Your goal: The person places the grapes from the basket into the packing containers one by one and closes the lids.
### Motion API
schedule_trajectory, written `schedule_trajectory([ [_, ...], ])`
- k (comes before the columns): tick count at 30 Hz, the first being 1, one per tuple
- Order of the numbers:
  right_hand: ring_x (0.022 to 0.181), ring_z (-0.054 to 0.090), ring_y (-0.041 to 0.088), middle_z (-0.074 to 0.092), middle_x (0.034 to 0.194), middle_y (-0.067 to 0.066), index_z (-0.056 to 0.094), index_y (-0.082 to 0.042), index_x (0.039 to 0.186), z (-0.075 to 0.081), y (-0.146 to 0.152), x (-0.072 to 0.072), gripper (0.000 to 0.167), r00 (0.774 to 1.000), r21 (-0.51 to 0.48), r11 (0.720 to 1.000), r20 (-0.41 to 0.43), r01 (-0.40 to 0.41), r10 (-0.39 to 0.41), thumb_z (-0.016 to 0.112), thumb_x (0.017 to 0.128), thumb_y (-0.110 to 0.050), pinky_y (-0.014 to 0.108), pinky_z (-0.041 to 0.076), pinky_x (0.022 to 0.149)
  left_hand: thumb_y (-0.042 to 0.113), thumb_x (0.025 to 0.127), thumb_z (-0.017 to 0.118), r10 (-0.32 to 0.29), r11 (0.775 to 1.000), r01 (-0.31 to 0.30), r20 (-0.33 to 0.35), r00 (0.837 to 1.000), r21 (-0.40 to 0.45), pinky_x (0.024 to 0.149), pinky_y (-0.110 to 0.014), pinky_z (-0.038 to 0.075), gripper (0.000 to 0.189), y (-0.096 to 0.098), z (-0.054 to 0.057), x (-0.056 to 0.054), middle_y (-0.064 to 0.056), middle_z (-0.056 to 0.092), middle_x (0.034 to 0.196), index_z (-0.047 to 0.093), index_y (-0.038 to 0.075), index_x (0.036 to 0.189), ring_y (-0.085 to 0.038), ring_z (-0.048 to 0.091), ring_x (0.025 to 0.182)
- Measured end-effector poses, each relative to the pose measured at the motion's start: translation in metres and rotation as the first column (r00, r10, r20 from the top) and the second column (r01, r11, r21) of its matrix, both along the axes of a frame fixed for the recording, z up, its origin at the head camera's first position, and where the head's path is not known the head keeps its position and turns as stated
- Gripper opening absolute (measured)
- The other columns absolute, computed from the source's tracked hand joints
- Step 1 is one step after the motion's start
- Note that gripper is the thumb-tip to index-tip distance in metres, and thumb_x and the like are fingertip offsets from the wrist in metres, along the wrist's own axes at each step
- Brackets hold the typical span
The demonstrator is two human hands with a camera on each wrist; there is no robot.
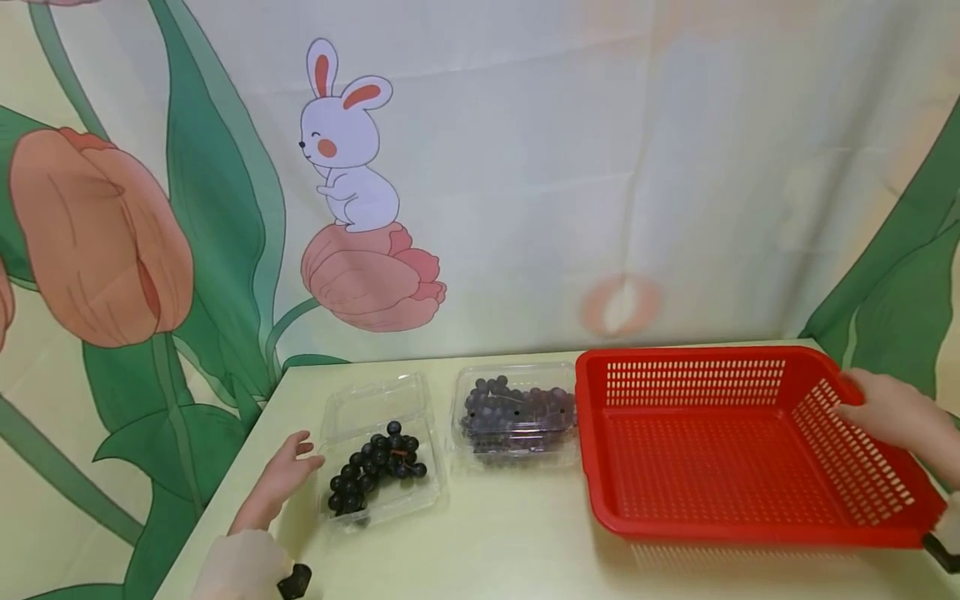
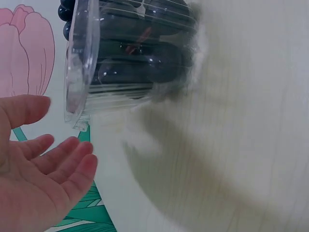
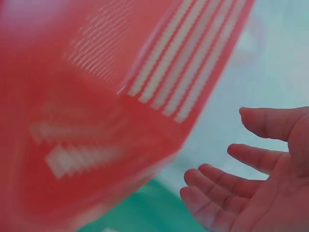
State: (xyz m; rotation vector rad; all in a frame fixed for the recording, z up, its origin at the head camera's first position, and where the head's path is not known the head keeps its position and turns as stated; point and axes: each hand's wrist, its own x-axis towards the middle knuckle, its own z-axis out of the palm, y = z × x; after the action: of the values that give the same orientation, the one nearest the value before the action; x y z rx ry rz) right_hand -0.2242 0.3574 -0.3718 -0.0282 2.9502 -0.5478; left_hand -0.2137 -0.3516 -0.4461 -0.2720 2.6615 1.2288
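Observation:
My left hand point(image 1: 282, 472) is beside the left edge of an opened clear plastic box point(image 1: 408, 500). Its fingers are loosely spread and hold nothing. A bunch of dark grapes point(image 1: 378, 462) lies inside that box, and the left wrist view shows the box wall point(image 2: 120, 101) apart from the fingers. At the far right, my right hand point(image 1: 888, 407) appears over the right rim of a red plastic basket point(image 1: 712, 467). In the right wrist view the fingers point(image 3: 217, 181) are relaxed, with a gap between them and the basket. No contents show in the basket.
A second clear box point(image 1: 517, 417), its lid down, holds more dark grapes between the opened box and the basket. All stand on a pale table point(image 1: 480, 533). Behind it hangs a printed curtain point(image 1: 510, 167) with a rabbit and tulips.

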Motion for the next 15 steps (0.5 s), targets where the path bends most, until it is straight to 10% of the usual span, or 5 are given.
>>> schedule_trajectory([
  [7,0.106,0.040,0.047,0.041,0.121,0.034,0.038,0.011,0.125,0.013,-0.070,0.010,0.057,0.954,-0.041,0.975,-0.216,-0.220,0.206,0.059,0.083,-0.022,0.061,0.036,0.082,0.018,0.092,0.038,0.065,0.993,-0.065,0.005,0.998,0.099,0.098,-0.053,0.029,0.061,0.001,-0.002,-0.008,-0.033,0.017,0.137,0.006,-0.009,0.137,-0.045,0.023,0.125],
  [15,0.113,0.044,0.038,0.049,0.124,0.021,0.045,0.000,0.125,0.011,-0.133,0.022,0.054,0.915,-0.125,0.924,-0.240,-0.361,0.324,0.060,0.082,-0.030,0.055,0.036,0.090,0.022,0.093,0.038,0.071,0.991,-0.075,0.039,0.997,0.114,0.098,-0.053,0.029,0.064,0.001,0.000,-0.017,-0.033,0.015,0.139,0.005,-0.009,0.137,-0.044,0.026,0.124],
])
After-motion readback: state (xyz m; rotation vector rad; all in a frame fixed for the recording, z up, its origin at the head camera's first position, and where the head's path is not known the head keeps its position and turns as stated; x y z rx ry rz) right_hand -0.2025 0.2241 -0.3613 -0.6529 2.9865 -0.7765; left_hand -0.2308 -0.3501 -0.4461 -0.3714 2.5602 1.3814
